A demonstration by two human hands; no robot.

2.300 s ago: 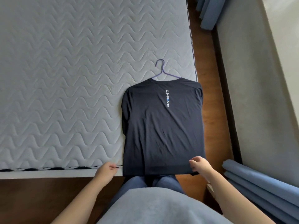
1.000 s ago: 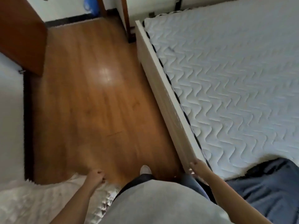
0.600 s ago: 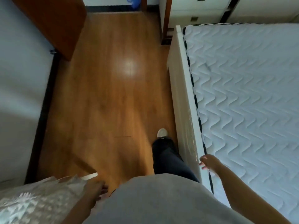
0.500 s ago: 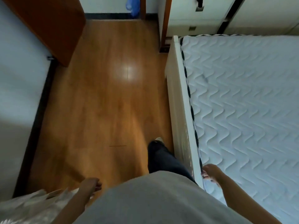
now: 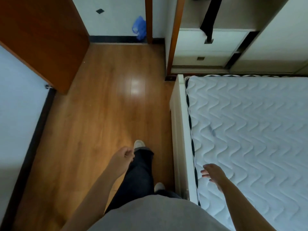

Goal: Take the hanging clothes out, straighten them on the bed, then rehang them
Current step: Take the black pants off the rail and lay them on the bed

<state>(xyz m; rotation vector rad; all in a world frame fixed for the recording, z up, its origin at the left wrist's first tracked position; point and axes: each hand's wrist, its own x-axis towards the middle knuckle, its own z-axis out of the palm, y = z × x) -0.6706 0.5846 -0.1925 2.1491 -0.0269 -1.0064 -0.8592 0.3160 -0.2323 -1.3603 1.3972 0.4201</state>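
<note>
The right hand's point(image 5: 214, 174) fingers point(image 5: 204, 172) were spread and relaxed, gripping nothing, and hovered over the near edge of the bed point(image 5: 250, 130), with the white bed frame point(image 5: 179, 130) just to their left. The left hand's point(image 5: 123, 158) fingers point(image 5: 129, 151) were loosely curled over the wooden floor point(image 5: 100, 122), with nothing visibly in them, beside the forward leg.

Well ahead of both hands, past the bed's far end, a dark garment point(image 5: 210, 17) hung in the open wardrobe point(image 5: 208, 52), its lower end draping down over the drawer fronts.

The person seemed to be walking over to fetch it. Passing so close to the frame could catch a shin or the trailing right fingers on it. At the wardrobe, tugging the cloth rather than lifting the hanger would likely pull the garment off, or drag its tail across the drawer's handle notch.
</note>
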